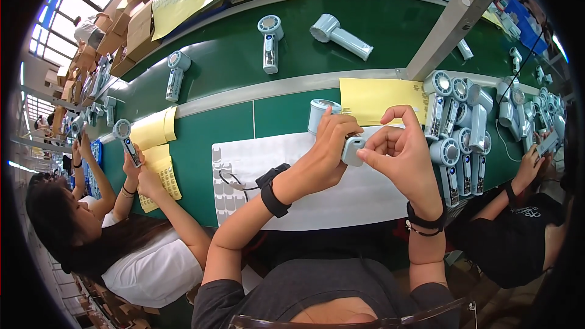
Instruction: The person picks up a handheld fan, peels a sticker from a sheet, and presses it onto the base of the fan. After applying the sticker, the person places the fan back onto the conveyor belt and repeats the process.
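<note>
A pale blue handheld fan [353, 152] is in my left hand [332, 149], whose fingers wrap round its handle. The round fan head points away from me, and the handle's end with a small slot faces my right hand. Curled in close, my right hand [396, 155] has its thumb tip at the edge of that end, with the index finger arched above. Whether a small piece sits between the right fingertips cannot be made out. Beneath both hands lies a white sheet [292, 201] with grey label shapes along its left side.
Several handheld fans [450, 152] stand clustered on the right. Yellow sticker sheets [381, 100] lie behind my hands. Further fans [270, 42] rest on the green belt [225, 49] beyond a metal rail. A metal post [457, 21] rises at right. Co-workers [140, 250] sit on both sides.
</note>
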The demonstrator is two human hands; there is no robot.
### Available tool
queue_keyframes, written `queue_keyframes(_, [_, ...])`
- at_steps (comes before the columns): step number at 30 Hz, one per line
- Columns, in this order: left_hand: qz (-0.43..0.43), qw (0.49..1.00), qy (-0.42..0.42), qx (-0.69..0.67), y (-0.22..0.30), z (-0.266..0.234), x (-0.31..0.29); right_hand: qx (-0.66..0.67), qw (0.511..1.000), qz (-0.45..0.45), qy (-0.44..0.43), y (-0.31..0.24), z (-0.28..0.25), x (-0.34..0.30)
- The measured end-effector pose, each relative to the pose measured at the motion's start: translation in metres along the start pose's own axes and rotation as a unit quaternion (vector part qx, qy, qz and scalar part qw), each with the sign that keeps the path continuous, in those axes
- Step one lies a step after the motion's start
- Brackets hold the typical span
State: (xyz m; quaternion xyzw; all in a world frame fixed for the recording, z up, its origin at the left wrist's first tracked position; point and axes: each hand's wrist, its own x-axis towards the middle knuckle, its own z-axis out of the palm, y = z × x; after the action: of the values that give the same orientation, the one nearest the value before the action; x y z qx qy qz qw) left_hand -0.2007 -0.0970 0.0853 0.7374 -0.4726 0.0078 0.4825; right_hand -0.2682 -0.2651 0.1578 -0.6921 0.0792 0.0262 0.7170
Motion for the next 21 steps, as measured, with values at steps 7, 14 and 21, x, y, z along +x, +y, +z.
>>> queue_keyframes(7, [0.002, 1.000, -0.002, 0.004, 0.000, 0.001, -0.002, -0.021, 0.999, -0.008, 0.028, 0.002, 0.006, -0.004])
queue_keyframes(14, [0.011, 1.000, 0.007, 0.019, -0.001, 0.005, -0.003, -0.074, 0.995, -0.011, 0.071, -0.001, 0.015, -0.009])
queue_keyframes(21, [0.022, 1.000, -0.001, 0.005, 0.005, -0.007, -0.005, -0.116, 0.991, 0.001, 0.065, -0.007, 0.011, -0.009])
